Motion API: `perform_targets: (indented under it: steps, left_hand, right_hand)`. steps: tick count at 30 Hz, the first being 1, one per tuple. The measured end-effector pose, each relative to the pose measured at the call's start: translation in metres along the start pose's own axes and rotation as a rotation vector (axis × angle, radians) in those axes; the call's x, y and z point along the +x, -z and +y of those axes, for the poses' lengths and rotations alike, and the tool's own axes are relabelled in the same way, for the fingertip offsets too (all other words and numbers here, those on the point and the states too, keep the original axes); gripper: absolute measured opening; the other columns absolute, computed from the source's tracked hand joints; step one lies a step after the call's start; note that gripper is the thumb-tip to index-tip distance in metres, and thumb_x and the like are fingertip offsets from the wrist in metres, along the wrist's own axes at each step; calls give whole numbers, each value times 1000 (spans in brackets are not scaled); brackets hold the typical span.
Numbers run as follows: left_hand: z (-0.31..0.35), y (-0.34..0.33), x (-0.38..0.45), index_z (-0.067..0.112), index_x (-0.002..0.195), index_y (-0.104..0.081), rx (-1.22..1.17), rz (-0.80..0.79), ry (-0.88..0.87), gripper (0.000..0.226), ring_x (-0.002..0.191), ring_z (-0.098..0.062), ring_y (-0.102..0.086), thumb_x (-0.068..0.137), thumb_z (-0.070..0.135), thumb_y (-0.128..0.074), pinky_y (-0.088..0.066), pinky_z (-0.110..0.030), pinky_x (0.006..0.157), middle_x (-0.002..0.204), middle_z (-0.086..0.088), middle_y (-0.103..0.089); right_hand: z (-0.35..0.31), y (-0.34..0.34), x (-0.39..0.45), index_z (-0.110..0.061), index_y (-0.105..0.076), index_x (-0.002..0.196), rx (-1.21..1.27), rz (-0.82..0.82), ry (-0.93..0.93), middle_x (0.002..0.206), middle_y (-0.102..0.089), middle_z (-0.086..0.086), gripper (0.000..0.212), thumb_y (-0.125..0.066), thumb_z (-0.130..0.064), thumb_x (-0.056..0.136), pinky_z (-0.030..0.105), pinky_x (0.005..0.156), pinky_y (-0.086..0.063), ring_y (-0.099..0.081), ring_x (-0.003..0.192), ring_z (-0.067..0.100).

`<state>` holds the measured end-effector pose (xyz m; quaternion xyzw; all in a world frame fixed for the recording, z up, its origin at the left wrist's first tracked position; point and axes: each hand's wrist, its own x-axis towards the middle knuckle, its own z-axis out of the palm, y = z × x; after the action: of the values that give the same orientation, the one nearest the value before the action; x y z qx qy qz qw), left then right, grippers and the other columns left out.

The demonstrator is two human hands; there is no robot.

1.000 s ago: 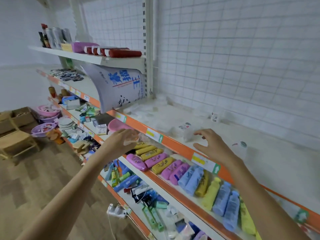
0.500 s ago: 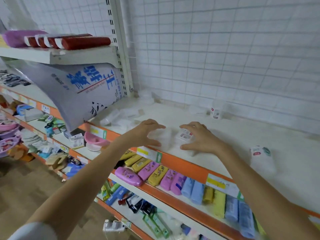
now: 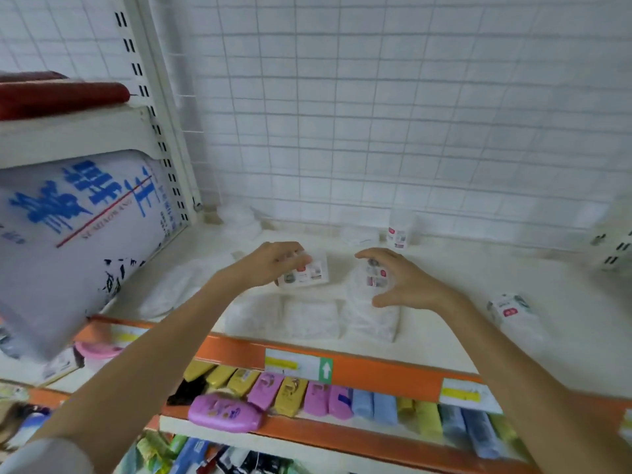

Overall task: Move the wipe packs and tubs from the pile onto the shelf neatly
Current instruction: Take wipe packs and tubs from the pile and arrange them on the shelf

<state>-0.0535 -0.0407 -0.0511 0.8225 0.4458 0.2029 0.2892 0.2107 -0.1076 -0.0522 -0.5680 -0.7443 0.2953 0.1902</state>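
Gripping 1 wipe pack (image 3: 309,270) each, hands (image 3: 273,263) (image 3: 403,280); tub (image 3: 398,230) behind, sack (image 3: 78,234) left.

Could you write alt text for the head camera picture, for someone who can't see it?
Two bare hands reach over a white shelf: the left hand grips a small labelled tub, the right hand curls round a clear wipe pack. Colourful bottles lie below.
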Motion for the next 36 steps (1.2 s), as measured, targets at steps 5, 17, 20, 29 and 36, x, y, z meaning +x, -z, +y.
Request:
perform_targets:
  steps: [5, 17, 20, 29, 36]
  left_hand:
    - [-18, 4, 25, 30, 75, -53, 29, -46, 63, 24, 74, -12, -54, 94, 42, -45, -42, -21, 61, 78, 8, -57]
    - [-65, 32, 24, 16, 102, -60, 88, -197, 87, 34, 88, -20, -54, 85, 45, -60, -39, -26, 74, 90, 2, -57]
    - [-72, 29, 22, 23, 125, -48, 228, -242, 62, 65, 100, -17, -44, 70, 53, -68, -37, -26, 85, 103, 3, -46]
    - [-86, 38, 19, 25, 143, -27, 209, -250, 115, 78, 118, -22, -32, 78, 28, -69, -31, -27, 94, 119, -1, -32]
    - [-89, 37, 18, 18, 139, -31, 239, -205, 118, 86, 114, -19, -36, 68, 41, -74, -34, -28, 97, 122, -1, -37]
  right_hand:
    - [-21, -7, 24, -58, -33, 118, 29, -4, -63, 138, -36, -8, 86, -68, -8, 58, 37, 100, -42, -37, 126, 9]
    - [-50, -44, 62, -33, -28, 137, 131, -47, -158, 142, -32, -11, 92, -62, 13, 64, 26, 86, -44, -31, 131, 11]
    - [-45, -40, 59, -32, -24, 140, 42, -99, -184, 145, -30, -9, 93, -50, 20, 67, 35, 79, -52, -31, 132, 14]
    - [-22, -24, 42, -43, -17, 142, 13, -26, -214, 153, -3, -18, 92, -40, 16, 75, 21, 95, -33, -4, 142, 8]
    - [-23, -32, 44, -11, -43, 119, -507, 90, -418, 113, -47, 5, 75, -68, -61, 68, 31, 83, -36, -40, 111, 24]
